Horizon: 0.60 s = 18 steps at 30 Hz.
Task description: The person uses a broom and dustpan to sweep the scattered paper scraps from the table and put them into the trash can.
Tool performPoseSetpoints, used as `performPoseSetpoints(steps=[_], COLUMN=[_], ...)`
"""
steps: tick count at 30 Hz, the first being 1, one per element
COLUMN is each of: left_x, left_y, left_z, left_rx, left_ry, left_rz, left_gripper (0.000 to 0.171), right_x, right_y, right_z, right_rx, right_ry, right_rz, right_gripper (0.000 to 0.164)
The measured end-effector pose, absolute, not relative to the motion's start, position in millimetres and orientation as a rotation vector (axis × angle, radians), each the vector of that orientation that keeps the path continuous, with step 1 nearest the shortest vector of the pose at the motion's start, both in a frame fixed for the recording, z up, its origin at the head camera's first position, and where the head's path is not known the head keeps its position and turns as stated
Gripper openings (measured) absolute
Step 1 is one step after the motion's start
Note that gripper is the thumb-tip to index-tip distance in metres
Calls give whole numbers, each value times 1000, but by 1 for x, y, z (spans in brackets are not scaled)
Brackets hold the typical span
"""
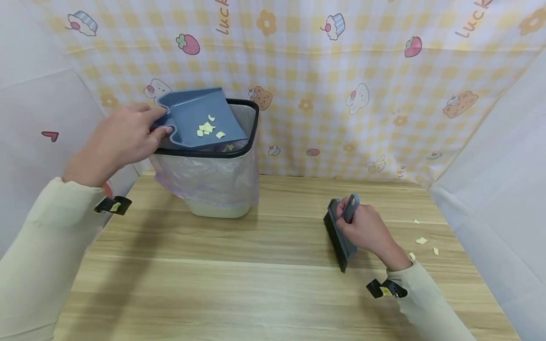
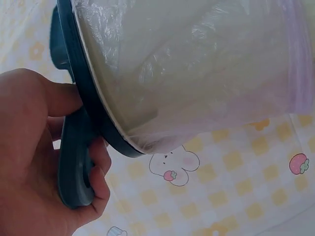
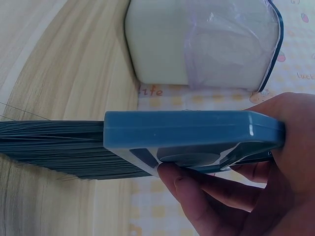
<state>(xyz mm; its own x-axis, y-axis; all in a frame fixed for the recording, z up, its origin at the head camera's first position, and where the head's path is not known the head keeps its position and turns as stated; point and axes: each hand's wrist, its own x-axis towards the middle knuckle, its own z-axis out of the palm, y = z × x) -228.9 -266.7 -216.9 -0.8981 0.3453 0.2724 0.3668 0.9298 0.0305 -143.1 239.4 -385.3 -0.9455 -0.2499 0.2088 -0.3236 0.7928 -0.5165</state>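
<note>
My left hand (image 1: 128, 135) grips the handle of a blue-grey dustpan (image 1: 192, 111) over the mouth of a trash bin (image 1: 219, 211). Several pale yellow scraps (image 1: 206, 128) lie in the pan, gathered near its middle. In the left wrist view, the fingers curl round the dustpan handle (image 2: 74, 182), right by the bin's dark rim (image 2: 93, 103). On the right, my right hand (image 1: 367, 227) holds a blue-grey hand brush (image 1: 341, 237), its dark bristles toward the left and low over the table. The right wrist view shows the bristles (image 3: 59, 147) and the fingers round the brush body.
A clear bag (image 1: 213, 177) lines the bin and hangs over its outside. Several more pale scraps (image 1: 421, 240) lie on the wooden table (image 1: 239, 293), right of the brush. A yellow-checked curtain (image 1: 307, 71) hangs behind, with white cloth (image 1: 503, 189) at the sides.
</note>
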Motion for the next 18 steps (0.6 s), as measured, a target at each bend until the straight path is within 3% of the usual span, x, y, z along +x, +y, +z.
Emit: performPoseSetpoints(steps=[18], left_x=[-219], left_y=[-259], left_z=[-224], left_rx=[-645], left_ry=[-2422], left_rz=[-30], left_gripper=[40], right_x=[-142], right_y=[240], right_z=[-388], right_rx=[457], right_ry=[-2853], right_rz=[896], right_gripper=[12])
